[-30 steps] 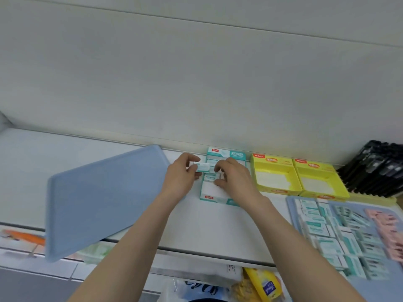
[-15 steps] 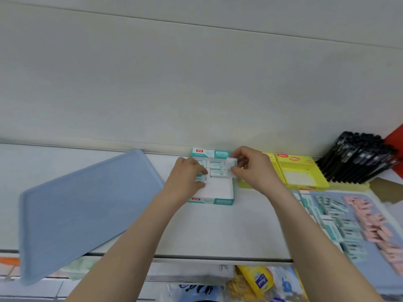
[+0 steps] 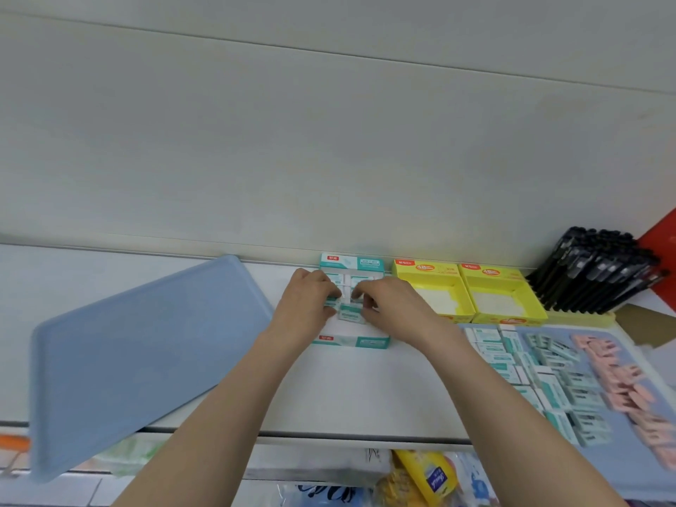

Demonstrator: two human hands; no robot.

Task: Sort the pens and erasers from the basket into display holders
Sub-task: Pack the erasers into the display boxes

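- A teal-and-white display box (image 3: 353, 340) sits open on the white shelf (image 3: 347, 389), its back flap against the wall; both hands work inside it.
- Small white-and-teal erasers (image 3: 349, 315) lie in rows in the far half of the box, and the near half shows bare white floor.
- The left hand (image 3: 305, 309) reaches in from the left with fingers curled down onto the erasers at the box's left side; whether it pinches one or only presses on them cannot be told.
- The right hand (image 3: 393, 309) comes in from the right, thumb and forefinger closed together at an eraser near the middle of the box; the grip itself is too small and blurred to confirm.
- The fingertips of the two hands are almost touching over the middle row.
- Just right of the box stand two yellow display boxes (image 3: 431, 296) (image 3: 503, 300), side by side and touching, each showing its white floor.
- In front of those, a blue tray (image 3: 622, 466) holds many more teal-and-white erasers (image 3: 541, 378) on its left part and pink erasers (image 3: 622, 378) on its right part.
- Behind the tray, at the far right, a bundle of black pens (image 3: 600, 272) leans to the right in a pale yellow holder (image 3: 581, 318).
- Left of the hands, a blue lid (image 3: 135, 360) lies at an angle, its near corner overhanging the shelf edge.
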